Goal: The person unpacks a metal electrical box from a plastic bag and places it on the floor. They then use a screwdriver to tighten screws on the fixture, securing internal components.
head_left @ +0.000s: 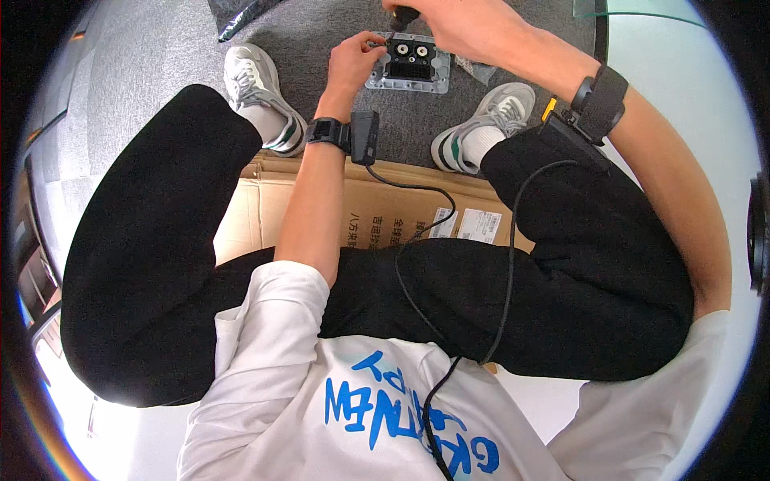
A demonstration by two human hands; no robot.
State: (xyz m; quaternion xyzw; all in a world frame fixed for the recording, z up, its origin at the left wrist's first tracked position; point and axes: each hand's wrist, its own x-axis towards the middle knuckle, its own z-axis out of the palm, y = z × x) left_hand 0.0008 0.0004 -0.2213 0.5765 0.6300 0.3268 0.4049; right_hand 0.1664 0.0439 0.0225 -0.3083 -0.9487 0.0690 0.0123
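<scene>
At the top of the head view, a grey plate-like housing [439,80] lies on the carpet between my feet. Its black centre part [409,70] carries two round white-ringed fittings. My right hand [453,22] grips a black-handled screwdriver [404,16], which points down at the housing's far left corner. My left hand [357,62] is at that same corner, thumb and fingers pinched close to the screwdriver's tip. Whatever small thing those fingers may hold is too small to make out. Part of my right hand is cut off by the upper edge.
I sit on a brown cardboard box [257,210] with my shoes [255,84] either side of the housing. A clear plastic bag [476,69] lies right of it, a dark plastic package [241,14] beyond my left foot. A black cable [510,264] runs from my wrist devices across my lap.
</scene>
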